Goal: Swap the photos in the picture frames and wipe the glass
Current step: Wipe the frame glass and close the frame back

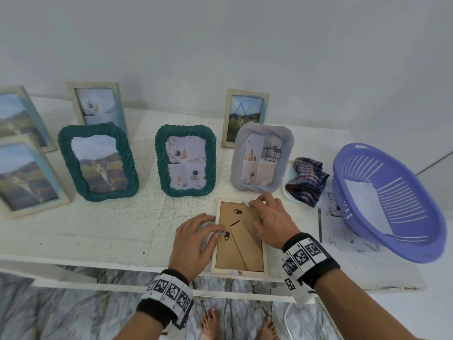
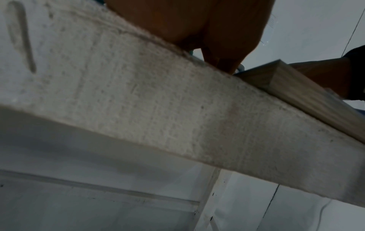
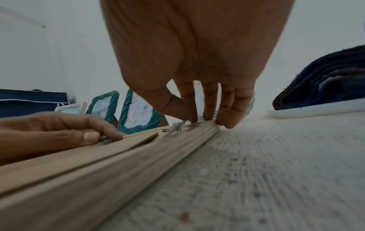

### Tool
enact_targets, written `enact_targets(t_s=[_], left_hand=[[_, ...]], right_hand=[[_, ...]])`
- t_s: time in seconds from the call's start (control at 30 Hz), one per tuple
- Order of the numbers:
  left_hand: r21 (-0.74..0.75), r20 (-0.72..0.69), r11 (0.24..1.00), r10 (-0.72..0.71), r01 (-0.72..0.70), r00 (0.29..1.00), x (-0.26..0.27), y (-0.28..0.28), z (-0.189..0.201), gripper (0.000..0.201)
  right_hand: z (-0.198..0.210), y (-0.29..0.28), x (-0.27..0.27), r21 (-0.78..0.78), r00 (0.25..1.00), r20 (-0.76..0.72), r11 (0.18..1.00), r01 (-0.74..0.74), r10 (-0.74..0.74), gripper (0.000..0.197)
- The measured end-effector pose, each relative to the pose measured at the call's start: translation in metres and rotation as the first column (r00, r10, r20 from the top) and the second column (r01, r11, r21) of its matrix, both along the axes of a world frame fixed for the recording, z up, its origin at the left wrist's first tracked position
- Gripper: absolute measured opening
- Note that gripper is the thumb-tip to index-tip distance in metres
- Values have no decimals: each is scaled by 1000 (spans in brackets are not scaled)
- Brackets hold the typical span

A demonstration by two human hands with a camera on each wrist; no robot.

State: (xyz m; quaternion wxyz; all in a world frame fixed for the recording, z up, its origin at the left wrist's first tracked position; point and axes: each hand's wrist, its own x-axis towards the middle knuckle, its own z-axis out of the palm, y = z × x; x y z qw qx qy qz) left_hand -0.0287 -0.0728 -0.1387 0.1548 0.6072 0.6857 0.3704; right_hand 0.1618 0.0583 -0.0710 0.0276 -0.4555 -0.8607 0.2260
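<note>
A light wooden picture frame [image 1: 239,272] lies face down at the table's front edge, its brown backing board [image 1: 235,253] and folded stand facing up. My left hand [image 1: 217,231] is at the frame's left side, and its thumb and forefinger pinch a small metal clip [image 1: 220,232] there. My right hand [image 1: 255,212] grips the frame's far right corner, forefinger on a small tab [image 1: 247,204]. The right wrist view shows the right hand [image 3: 207,117], the frame [image 3: 118,164] and the left hand [image 3: 98,134] on the clip. The left wrist view shows only the frame's corner [image 2: 296,93] and the table edge [image 2: 158,109].
Behind the lying frame stand two teal frames [image 1: 98,160] [image 1: 185,159], a grey one [image 1: 261,157] and several pale wooden ones [image 1: 245,116]. A checked cloth [image 1: 307,179] lies on a white tray at the right. A purple basket [image 1: 392,246] rests tilted on loose photo prints [image 1: 333,224].
</note>
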Motion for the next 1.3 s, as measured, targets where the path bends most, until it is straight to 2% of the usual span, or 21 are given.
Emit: enact_targets(t_s=[0.3, 0.47, 0.57, 0.67, 0.77, 0.97, 1.3], left_hand=[[8, -16, 1000, -1, 1, 1000, -1, 0, -2, 25], [14, -13, 1000, 2, -2, 1000, 0, 0, -1, 25], [10, -22, 1000, 10, -10, 1000, 0, 0, -1, 24], [6, -30, 1000, 9, -9, 1000, 0, 0, -2, 24], [-1, -37, 1000, 8, -8, 999, -1, 0, -2, 25], [-19, -32, 1000, 0, -1, 999, -1, 0, -1, 28], [-15, -14, 1000, -6, 6, 1000, -2, 1, -1, 27]], right_hand=[[-2, 1, 4, -185, 998, -52, 982, 36, -46, 51], [4, -5, 4, -113, 998, -57, 993, 18, -25, 51], [9, -28, 12, -139, 996, -94, 990, -9, -4, 72], [7, -59, 24, -202, 997, -47, 977, -70, 62, 100], [-4, -78, 30, -191, 998, -7, 980, -59, 58, 111], [-22, -86, 20, -104, 1000, -8, 994, 22, -23, 107], [-28, -90, 14, -157, 992, -70, 983, 90, -102, 100]])
